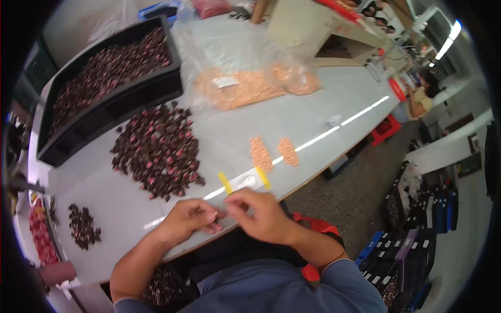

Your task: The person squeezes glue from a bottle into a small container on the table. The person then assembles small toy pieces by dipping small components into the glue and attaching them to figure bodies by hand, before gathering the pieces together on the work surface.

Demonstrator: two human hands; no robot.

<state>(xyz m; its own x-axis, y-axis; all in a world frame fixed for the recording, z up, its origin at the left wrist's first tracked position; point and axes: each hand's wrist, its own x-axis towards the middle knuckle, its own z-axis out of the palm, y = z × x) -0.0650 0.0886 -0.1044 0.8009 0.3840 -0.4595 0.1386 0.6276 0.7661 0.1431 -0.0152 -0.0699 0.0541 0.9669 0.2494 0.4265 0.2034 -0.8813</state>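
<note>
Close together over the table's front edge, my left hand and my right hand both have curled fingers. Something tiny and pale shows at the left fingertips, too small to name. The right thumb and forefinger are pinched, and whatever is between them is hidden. Just beyond the right hand, a clear patch with a yellow tape strip at each end lies on the table. Past it are two small heaps of orange pieces. A large pile of small dark parts with pinkish-red spots spreads to the left.
A black bin full of dark parts stands at the far left. Clear plastic bags of orange pieces lie at the back. A smaller dark heap sits at the near left. A person is at the far right, near a red stool.
</note>
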